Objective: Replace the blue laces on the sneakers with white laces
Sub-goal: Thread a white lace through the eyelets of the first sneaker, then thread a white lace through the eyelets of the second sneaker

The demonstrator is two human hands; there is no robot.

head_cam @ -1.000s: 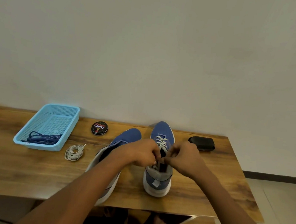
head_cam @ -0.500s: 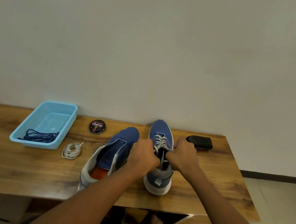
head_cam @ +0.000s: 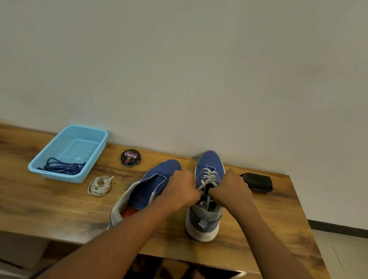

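Observation:
Two blue sneakers stand side by side on the wooden table. The right sneaker carries a white lace through its eyelets. My left hand and my right hand meet over its tongue, fingers curled, each pinching an end of that white lace. The left sneaker has no lace and lies partly behind my left forearm. A coiled white lace rests on the table to the left. Blue laces lie in a light blue basket.
A round black polish tin sits near the wall behind the left sneaker. A black case lies to the right of the laced sneaker. The table's front edge runs close under my forearms, and its right end stops above a tiled floor.
Both hands stayed at the right sneaker's tongue and shifted slightly toward the toe. My left forearm has uncovered more of the left sneaker's opening. The view dipped a little.

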